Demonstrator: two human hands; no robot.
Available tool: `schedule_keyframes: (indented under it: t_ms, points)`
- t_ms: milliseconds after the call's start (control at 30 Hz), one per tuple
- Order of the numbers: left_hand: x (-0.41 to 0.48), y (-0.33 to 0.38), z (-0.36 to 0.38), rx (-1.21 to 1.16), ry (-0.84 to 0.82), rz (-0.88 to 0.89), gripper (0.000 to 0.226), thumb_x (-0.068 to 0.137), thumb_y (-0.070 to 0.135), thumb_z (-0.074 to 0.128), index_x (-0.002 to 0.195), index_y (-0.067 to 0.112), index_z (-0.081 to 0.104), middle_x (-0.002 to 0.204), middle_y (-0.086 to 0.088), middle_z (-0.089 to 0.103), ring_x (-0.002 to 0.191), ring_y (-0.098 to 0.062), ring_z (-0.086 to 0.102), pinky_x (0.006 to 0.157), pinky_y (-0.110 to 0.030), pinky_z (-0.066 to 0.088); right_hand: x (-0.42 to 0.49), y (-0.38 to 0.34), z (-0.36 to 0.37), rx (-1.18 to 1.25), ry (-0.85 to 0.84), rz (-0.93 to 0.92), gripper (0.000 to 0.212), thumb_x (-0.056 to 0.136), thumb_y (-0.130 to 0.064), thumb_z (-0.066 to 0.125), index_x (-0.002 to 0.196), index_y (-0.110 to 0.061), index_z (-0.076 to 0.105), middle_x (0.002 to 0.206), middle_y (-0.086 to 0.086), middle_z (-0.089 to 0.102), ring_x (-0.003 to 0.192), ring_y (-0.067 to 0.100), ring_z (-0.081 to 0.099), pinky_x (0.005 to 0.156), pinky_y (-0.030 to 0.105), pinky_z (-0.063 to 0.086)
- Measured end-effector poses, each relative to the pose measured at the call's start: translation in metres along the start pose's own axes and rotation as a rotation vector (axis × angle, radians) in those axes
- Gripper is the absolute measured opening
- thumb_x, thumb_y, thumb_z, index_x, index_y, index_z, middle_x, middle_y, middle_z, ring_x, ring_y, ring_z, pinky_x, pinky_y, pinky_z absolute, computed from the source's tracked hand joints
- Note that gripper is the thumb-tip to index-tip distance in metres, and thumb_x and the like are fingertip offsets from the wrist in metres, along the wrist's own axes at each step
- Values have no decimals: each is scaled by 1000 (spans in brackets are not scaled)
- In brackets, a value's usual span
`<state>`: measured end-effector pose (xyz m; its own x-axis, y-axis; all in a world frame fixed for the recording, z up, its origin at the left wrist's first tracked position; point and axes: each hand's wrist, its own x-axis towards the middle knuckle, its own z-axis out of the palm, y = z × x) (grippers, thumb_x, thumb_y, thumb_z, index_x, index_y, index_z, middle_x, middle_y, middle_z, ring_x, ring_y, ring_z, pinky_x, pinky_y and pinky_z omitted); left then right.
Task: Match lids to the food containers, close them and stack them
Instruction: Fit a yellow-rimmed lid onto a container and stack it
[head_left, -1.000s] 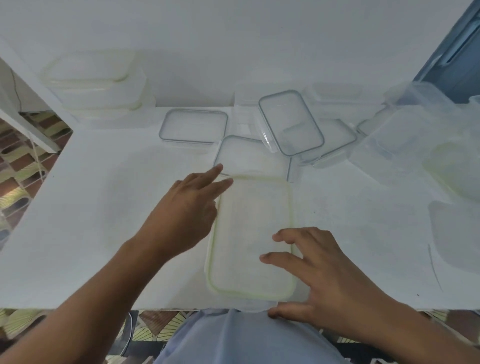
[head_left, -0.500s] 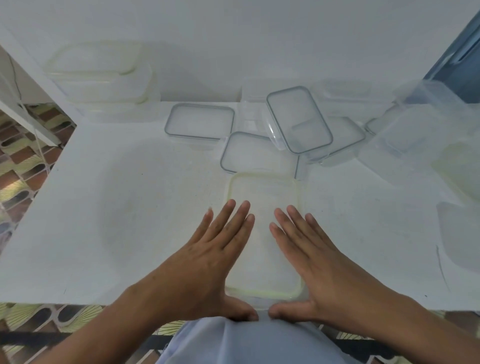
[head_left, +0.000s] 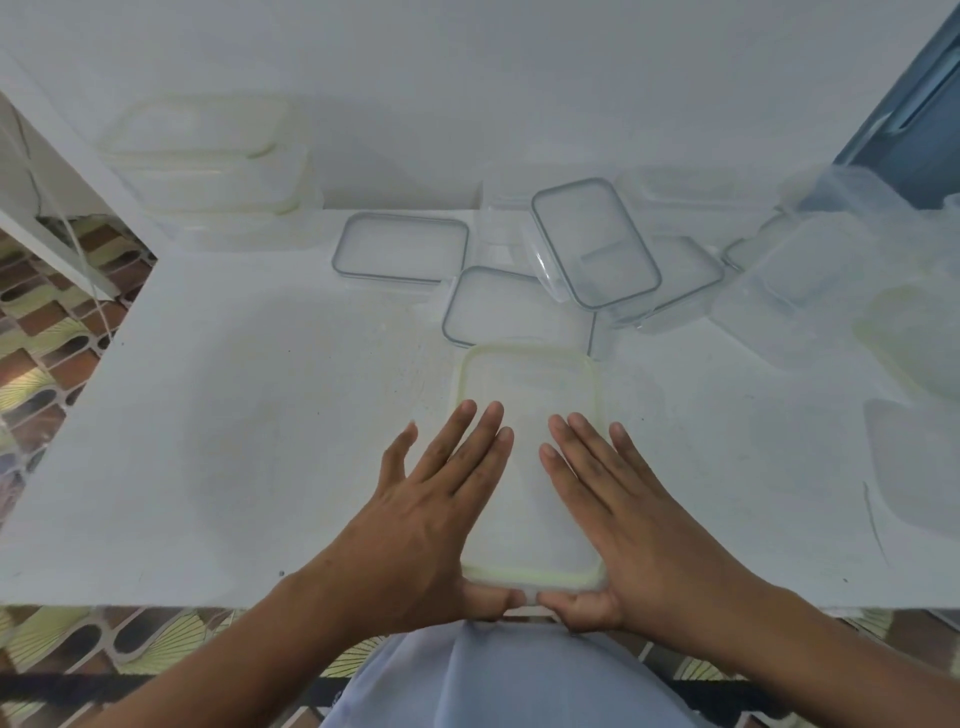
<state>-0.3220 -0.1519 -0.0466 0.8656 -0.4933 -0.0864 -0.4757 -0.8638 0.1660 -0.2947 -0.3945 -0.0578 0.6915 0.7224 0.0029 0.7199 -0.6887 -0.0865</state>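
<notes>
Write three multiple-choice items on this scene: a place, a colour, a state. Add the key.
1. Where does the stack of containers stand on the table?
A. far left corner, by the wall
B. near right edge
C. under the hands

2. What colour is the rim of the lid nearest the person?
A. grey
B. yellow-green
C. red

3. How do the left hand and the right hand lie?
A. both as fists, off the lid
B. one on the lid, one raised
C. both flat on the lid, fingers straight

Key:
1 A: it sits far left against the wall.
2 B: a pale yellow-green band rims it.
3 C: both palms are down, fingers stretched.
</notes>
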Motion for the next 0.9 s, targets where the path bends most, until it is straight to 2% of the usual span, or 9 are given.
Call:
schedule_keyframes:
  t_ms: [200,333,400,500,667,800,900]
  points:
    - [-1,-1,1,5,-5,-1,119,81,93,27,164,10,4,172,-5,-11,158,-24,-10,119,-67,19,0,0,3,6,22,3,109,85,-81,41,157,-2,19,167,17,8,155,31,8,117,52,17]
    - [-2,-1,-1,-11,-42,-17,122,80,93,33,164,12,0,171,-3,-17,158,-22,-14,120,-67,17,0,1,4,16,25,-1,105,87,-81,31,157,-3,17,167,16,8,155,31,9,116,52,18]
    - [-1,-1,-4,-36,-66,-17,123,79,92,39,164,16,-7,169,2,-26,155,-19,-22,122,-65,10,-2,1,2,23,26,1,104,88,-81,29,157,-4,17,167,16,8,155,30,9,116,51,18]
    - [-3,-7,-12,-58,-127,22,121,80,83,53,162,26,-14,164,14,-35,151,-11,-33,125,-58,-3,-5,0,-5,-20,7,-11,106,86,-85,32,156,-4,27,166,16,15,154,29,15,117,50,16]
    - [-12,-35,-32,2,-264,105,116,85,64,68,158,41,-19,159,29,-35,147,1,-33,125,-44,-9,-11,-1,-16,-68,20,-91,92,89,-83,32,148,-15,49,159,12,35,148,24,33,118,53,16]
    - [-7,-60,-46,121,-344,74,113,90,49,71,154,50,-22,155,38,-32,145,2,-37,127,-49,-8,-9,-3,-15,-67,58,-146,80,92,-77,37,145,-19,53,156,10,41,146,20,36,118,55,18]
    - [1,-81,-53,138,-353,36,108,91,43,70,147,64,-19,150,47,-26,145,1,-37,127,-54,-6,-4,-6,-13,-49,78,-156,73,94,-73,41,145,-23,53,155,9,43,147,19,36,118,55,19]
